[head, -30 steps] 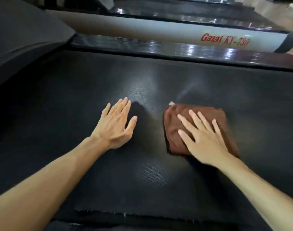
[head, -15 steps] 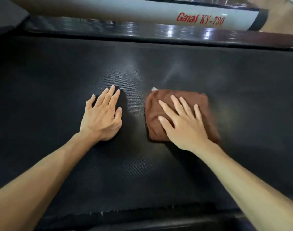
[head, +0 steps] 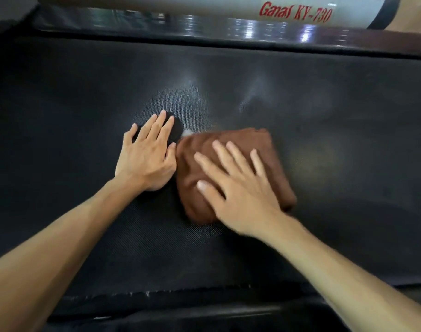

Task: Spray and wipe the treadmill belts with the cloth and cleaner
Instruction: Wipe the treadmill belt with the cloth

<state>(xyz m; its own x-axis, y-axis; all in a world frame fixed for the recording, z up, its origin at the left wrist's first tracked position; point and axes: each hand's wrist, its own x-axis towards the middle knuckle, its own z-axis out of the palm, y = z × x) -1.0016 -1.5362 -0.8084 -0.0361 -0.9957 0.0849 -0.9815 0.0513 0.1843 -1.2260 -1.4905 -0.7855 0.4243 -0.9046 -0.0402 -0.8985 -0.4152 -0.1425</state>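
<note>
Head view: the folded brown cloth (head: 233,168) lies flat on the black textured treadmill belt (head: 336,144), about mid-width, and the right hand (head: 238,188) lies on top of it with fingers straight and spread, palm down. That flat press looks chosen to keep the whole folded pad against the belt so the wipe takes dirt off a broad patch rather than a narrow line. The hand and cloth are slightly blurred, which suggests a wiping stroke is under way. The left hand (head: 147,156) is just beside the cloth's left edge, palm down on the bare belt, fingers straight and close together, thumb next to the cloth; it holds nothing. It probably props the person's weight while leaning over, and may also keep the belt from sliding under the rubbing.

Both forearms reach in from the bottom corners and converge toward the middle. A pale hazy patch (head: 252,92) on the belt beyond the cloth may be spray residue. Farther away run a glossy dark side rail (head: 228,22) and a pale frame lettered "Ganas KY-730" (head: 295,12). No cleaner bottle is in view.
</note>
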